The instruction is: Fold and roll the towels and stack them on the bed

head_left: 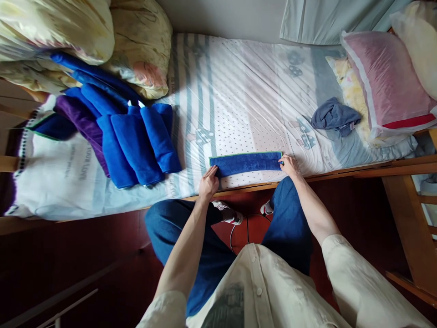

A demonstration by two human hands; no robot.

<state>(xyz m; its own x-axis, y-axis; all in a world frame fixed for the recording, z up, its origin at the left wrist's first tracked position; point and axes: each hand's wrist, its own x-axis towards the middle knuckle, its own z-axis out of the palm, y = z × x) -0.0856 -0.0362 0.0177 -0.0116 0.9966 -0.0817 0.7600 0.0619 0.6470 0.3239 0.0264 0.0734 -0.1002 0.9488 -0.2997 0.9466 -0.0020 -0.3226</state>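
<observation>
A dark blue towel (246, 165) with a green edge lies folded into a long narrow strip near the front edge of the bed. My left hand (209, 182) grips its left end, fingers together at the near corner. At the opposite end, my right hand (290, 165) pinches the edge between thumb and fingers. The strip lies flat between both hands on the patterned bed sheet (239, 100). What the fingertips hold underneath is hidden.
Several rolled or folded blue towels (136, 146) are piled on the left, beside a purple towel (83, 127). Stuffed bags (143, 50) stand behind them. A grey cloth (332, 116) and a pink pillow (389, 77) lie at right. The wooden bed rail (362, 167) runs along the front.
</observation>
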